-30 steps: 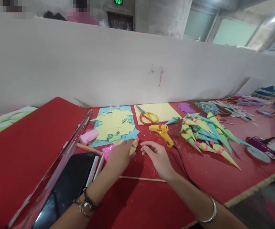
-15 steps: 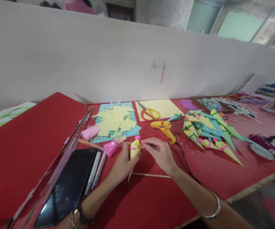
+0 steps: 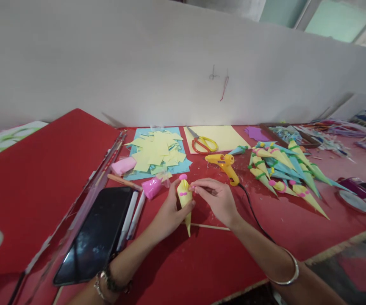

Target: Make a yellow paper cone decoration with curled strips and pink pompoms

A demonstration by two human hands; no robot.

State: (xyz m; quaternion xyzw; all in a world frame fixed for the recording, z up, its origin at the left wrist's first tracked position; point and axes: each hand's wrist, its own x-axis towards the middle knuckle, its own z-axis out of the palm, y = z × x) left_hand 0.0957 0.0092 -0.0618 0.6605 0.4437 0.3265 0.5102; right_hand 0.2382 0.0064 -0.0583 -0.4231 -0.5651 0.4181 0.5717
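Note:
A yellow paper cone (image 3: 186, 207) with a pink ball on top and pink dots on its front points downward in my left hand (image 3: 170, 212), whose fingers wrap around it. My right hand (image 3: 216, 199) pinches a small pink piece of clay (image 3: 192, 186) against the cone's upper right side. Below the hands a thin wooden stick (image 3: 210, 227) lies on the red table (image 3: 176, 271). To the left of my left hand sits a bright pink lump of clay in plastic wrap (image 3: 151, 187). Beyond my right hand rests a yellow glue gun (image 3: 225, 166) with a black cord.
Cut yellow paper pieces (image 3: 154, 148) lie on blue sheets. Scissors (image 3: 203, 143) rest on a cream sheet. Finished cones (image 3: 284, 169) are heaped at right. A black phone (image 3: 95, 233), white markers (image 3: 128, 218) and a pale pink clay pack (image 3: 123, 165) lie left. A white wall (image 3: 138, 67) stands behind.
The cone has turned so that its tip leans to the right and its front faces me more. My right hand's pinch now meets the cone's side. The whole view has shifted slightly.

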